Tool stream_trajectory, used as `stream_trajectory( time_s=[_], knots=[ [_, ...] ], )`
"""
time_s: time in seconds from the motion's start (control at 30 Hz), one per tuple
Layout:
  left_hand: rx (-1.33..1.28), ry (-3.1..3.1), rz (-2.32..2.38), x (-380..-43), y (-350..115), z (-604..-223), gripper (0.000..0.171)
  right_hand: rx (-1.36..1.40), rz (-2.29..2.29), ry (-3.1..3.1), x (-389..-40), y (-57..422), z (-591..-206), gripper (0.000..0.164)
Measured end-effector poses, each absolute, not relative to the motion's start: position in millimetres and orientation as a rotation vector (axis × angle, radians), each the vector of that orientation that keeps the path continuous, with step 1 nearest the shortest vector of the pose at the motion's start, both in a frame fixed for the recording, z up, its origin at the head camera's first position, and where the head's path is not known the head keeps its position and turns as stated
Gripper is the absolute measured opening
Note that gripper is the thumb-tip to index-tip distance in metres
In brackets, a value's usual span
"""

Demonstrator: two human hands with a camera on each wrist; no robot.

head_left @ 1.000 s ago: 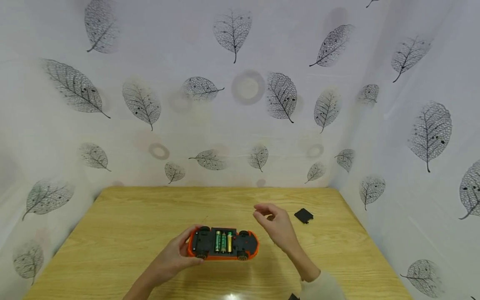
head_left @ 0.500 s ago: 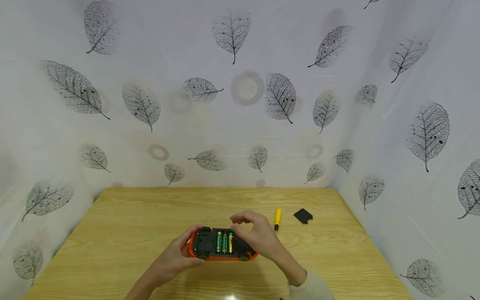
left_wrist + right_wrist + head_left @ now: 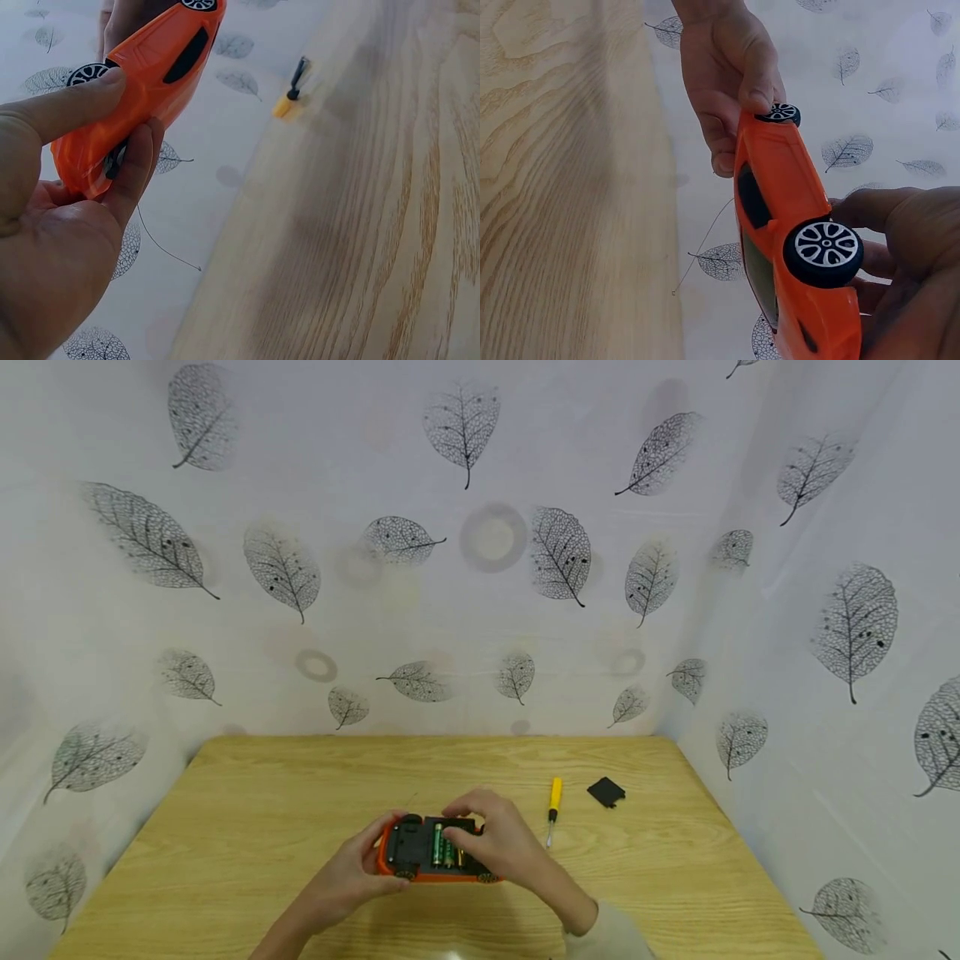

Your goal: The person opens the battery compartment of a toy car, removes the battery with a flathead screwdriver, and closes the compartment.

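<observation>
A pale leaf-printed backdrop (image 3: 360,410) is spread across the upper and side parts of the head view, and below it the lower part is taken up by a wood-grained table (image 3: 300,777). At the lower centre, an orange toy car (image 3: 412,842) is held up above the table with its dark underside turned toward the head camera. Its long axis is laid from left to right there; in the left wrist view it is slanted from lower left to upper right.

The car's left end is gripped by the left hand (image 3: 341,881), thumb and fingers wrapped about it. The car's right part is partly covered by the right hand (image 3: 502,839), its thumb laid over the batteries; whether anything is pinched cannot be told.

In the middle of the underside, an uncovered battery compartment (image 3: 430,847) is seen. To the right, a yellow-handled screwdriver (image 3: 553,810) is laid with its shaft toward the bottom of the frame, and a small black cover (image 3: 607,792) is placed farther right. Inside the compartment, green batteries (image 3: 437,845) and a partly hidden gold battery (image 3: 461,858) are set side by side, across the car's length.
</observation>
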State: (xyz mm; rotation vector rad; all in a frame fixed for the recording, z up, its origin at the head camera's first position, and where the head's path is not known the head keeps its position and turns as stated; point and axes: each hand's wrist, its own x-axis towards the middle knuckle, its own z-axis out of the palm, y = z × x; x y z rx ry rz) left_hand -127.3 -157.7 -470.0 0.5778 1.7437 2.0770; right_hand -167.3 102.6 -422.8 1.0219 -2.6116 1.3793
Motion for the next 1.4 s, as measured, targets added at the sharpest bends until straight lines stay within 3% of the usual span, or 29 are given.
stream_trajectory(
  time_s=[0.47, 1.03, 1.4],
  knots=[
    [0.589, 1.747, 2.075, -128.1, -156.5, -471.8, 0.096, 1.001, 1.367, -2.662, -166.0, 95.8, -427.3, 0.019],
    [0.521, 1.754, 2.081, -126.8, -154.6, -471.3, 0.098, 0.959, 1.491, -2.589, -163.8, 94.9, -426.0, 0.009],
    [0.531, 1.792, 2.069, -127.4, -155.0, -470.4, 0.097, 0.991, 1.597, -2.548, -162.0, 96.6, -426.1, 0.015]
  ],
)
